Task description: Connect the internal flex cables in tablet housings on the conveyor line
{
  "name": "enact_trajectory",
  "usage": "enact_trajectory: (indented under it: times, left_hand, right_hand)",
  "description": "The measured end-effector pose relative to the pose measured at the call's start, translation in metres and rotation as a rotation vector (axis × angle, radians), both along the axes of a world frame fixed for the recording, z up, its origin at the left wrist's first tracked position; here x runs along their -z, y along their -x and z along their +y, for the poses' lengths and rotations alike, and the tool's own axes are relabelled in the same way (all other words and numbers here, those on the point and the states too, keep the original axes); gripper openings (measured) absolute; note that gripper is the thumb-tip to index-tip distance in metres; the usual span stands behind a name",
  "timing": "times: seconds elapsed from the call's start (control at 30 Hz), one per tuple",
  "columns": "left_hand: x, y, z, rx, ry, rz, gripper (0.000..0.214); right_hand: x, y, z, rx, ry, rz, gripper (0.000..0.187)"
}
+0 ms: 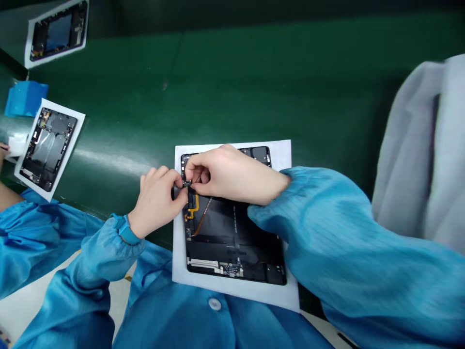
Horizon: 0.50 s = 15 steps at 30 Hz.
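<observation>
1. Both hands meet near the middle of the frame: the left hand (159, 199) and the right hand (228, 169) each pinch a small dark part (186, 183) between thumb and forefinger. Its exact kind is too small to tell.
2. That part sits at the upper-left edge of the opened tablet-like device (236, 232), which lies on a white sheet (179, 261) at the lower centre of the frame, on the green surface (232, 97).
3. A light fingertip grip from both sides should suit so small a piece; a hard squeeze could bend it.
4. Best keep thumbs off the orange flex strip (196, 204) just below, which could crease or tear.
5. The right wrist crosses the device, so leaning weight there seems unwise.
</observation>
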State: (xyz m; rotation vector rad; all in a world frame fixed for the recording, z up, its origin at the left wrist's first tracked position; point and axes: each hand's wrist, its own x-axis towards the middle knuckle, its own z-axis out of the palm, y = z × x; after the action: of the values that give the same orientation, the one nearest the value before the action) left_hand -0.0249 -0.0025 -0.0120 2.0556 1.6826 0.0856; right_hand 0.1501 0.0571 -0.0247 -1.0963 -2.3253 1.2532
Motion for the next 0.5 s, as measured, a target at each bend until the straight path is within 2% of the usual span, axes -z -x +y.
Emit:
enact_trajectory:
  times: [0.2, 0.5]
  left_hand:
    - [-0.005, 0.001, 0.005, 0.012, 0.054, 0.012, 0.007]
    - [-0.008, 0.002, 0.009, 0.028, 0.088, 0.044, 0.008]
  right_hand:
    - [-0.005, 0.007, 0.003, -0.026, -0.097, -0.102, 0.019]
    - [-0.014, 0.01, 0.007, -0.101, -0.086, -0.178, 0.023]
